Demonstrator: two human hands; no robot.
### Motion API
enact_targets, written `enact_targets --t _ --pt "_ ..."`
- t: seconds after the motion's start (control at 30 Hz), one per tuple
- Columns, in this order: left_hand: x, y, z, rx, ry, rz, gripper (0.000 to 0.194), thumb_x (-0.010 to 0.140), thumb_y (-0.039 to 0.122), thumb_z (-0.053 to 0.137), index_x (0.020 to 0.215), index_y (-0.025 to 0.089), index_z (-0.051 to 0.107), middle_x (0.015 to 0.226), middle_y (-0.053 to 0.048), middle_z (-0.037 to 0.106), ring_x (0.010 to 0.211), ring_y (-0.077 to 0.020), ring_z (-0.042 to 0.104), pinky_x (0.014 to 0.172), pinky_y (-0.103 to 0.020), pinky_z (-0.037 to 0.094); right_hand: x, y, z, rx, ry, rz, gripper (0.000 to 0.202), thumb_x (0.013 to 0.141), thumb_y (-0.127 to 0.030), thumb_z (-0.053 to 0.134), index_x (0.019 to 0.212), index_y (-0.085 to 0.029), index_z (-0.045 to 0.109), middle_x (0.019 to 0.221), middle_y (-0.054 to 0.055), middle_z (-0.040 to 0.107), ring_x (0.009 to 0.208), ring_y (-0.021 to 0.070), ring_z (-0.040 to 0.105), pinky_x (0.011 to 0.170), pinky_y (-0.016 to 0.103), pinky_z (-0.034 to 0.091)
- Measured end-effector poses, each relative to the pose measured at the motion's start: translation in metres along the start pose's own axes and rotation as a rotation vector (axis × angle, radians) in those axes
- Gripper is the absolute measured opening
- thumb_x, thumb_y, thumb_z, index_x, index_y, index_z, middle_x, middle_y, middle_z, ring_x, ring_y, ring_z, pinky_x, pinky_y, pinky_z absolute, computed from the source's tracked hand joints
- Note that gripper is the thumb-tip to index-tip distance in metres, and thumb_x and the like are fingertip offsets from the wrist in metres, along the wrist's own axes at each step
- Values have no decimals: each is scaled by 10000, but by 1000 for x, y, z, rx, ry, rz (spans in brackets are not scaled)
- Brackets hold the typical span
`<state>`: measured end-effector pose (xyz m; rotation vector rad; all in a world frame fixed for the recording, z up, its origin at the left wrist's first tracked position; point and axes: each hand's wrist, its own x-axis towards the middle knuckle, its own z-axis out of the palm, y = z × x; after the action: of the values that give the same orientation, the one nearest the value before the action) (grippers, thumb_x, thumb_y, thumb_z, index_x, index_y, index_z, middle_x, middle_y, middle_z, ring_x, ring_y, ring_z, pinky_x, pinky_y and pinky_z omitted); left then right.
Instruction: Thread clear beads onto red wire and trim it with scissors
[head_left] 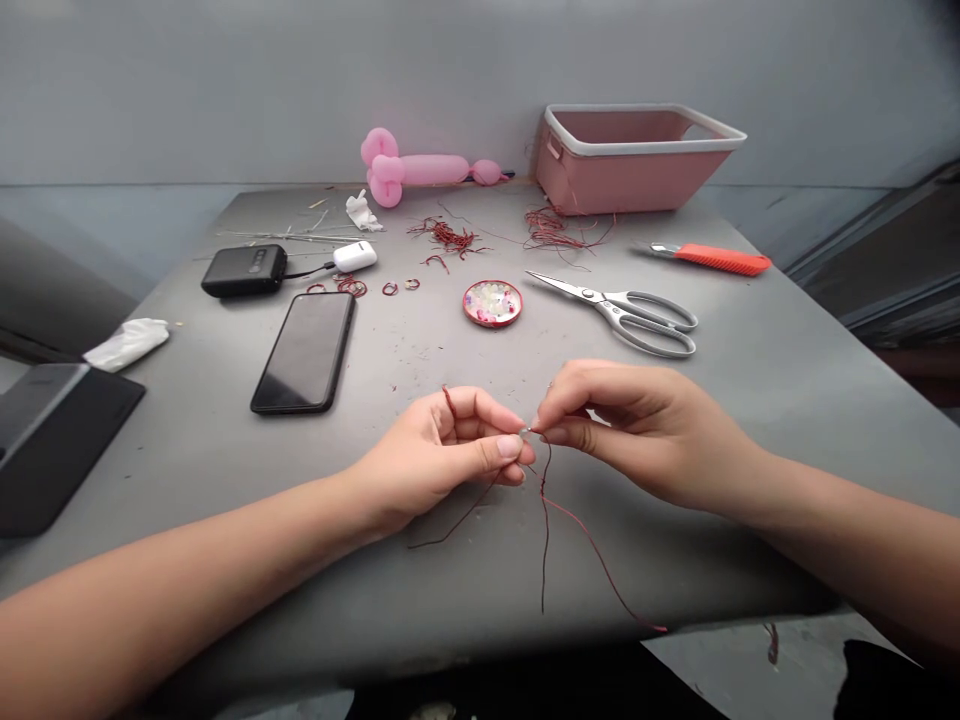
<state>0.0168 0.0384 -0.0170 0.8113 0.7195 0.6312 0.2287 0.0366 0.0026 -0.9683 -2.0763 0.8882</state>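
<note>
Tiny bead [523, 431] between fingertips, too small to identify.

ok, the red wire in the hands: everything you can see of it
The red wire is thin, dark red and looks like metal. Its upper part is pinched between the left hand and the right hand, where a small pale bead sits between the fingertips. A short end sticks up above the left fingers. Below, several strands trail in loose curves across the grey table, one reaching its front edge.
</note>
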Motion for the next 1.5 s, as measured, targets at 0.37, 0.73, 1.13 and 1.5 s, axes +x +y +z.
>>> enact_targets --t 0.37,0.73,1.13,1.5 --pt "-2 3 0 -50 -62 -149 219 717 207 837 854 146 677 724 -5 738 654 -91 700 700 -213 566 0 5 -1 -192 23 -372 152 906 -48 568 913 -168 662 731 19 630 709 106 553 656 240 492" --pt "-2 5 1 -49 -138 -272 219 700 211 847 827 135 686 701 0 715 623 -77 673 713 -225 578 3 6 -5 -279 -1 -583 294 885 36 472 906 -200 647 807 44 674 744 137 564 699 294 530" --pt "-24 18 27 304 -20 221 88 802 114 723 855 183 715 774 25 771 750 -96 737 716 -163 600 -14 -22 -1 -125 141 -266 115 865 -132 657 974 -166 665 856 53 642 792 145 627 677 286 559" --pt "-34 22 27 1377 228 1155 113 816 77 673 891 156 702 705 -8 729 592 -97 651 570 -181 523 -12 -33 7 -106 227 -321 253 829 4 629 970 -199 679 903 25 643 800 112 653 671 222 576"
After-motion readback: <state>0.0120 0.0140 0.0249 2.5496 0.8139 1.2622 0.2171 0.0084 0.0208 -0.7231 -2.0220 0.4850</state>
